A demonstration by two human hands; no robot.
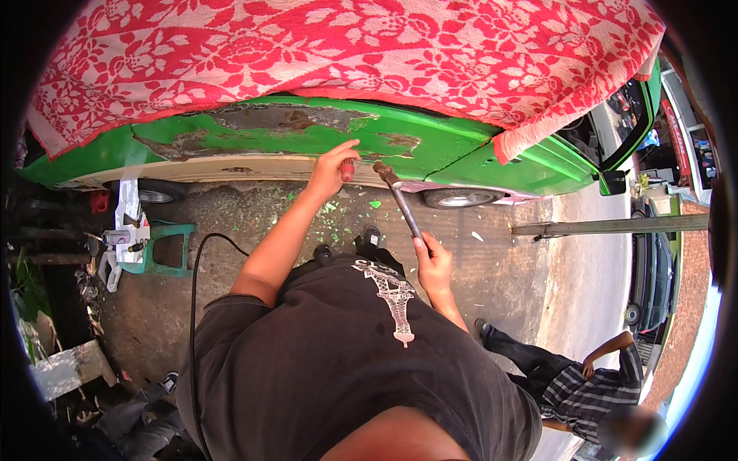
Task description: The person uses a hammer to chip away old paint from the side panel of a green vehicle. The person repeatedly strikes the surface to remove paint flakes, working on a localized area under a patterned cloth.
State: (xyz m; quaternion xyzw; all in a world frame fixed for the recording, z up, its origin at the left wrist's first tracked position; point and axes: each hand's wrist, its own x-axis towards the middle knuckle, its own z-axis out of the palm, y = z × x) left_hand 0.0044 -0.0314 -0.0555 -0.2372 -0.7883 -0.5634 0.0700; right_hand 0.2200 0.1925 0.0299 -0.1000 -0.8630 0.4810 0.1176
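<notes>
My left hand (330, 168) grips a tool by its red handle (347, 171), close to the side of a green car body (277, 140). Its blade is hidden, so the kind of tool cannot be told. In my right hand (434, 263) is a hammer (405, 208), held by its metal shaft. The rusty hammer head (385, 172) is to the right of the red handle, apart from it. Around my left hand the paint is broken off in ragged patches, and a large grey-brown bare area (288, 119) shows along the panel.
A red-and-white floral blanket (288, 52) drapes over the car. Green paint chips (331, 213) litter the ground. Left are a green plastic stool (167, 248) bearing items and a black cable (196, 276). A post (605, 226) and a person (594, 392) are to the right; another person's legs (138, 418) show lower left.
</notes>
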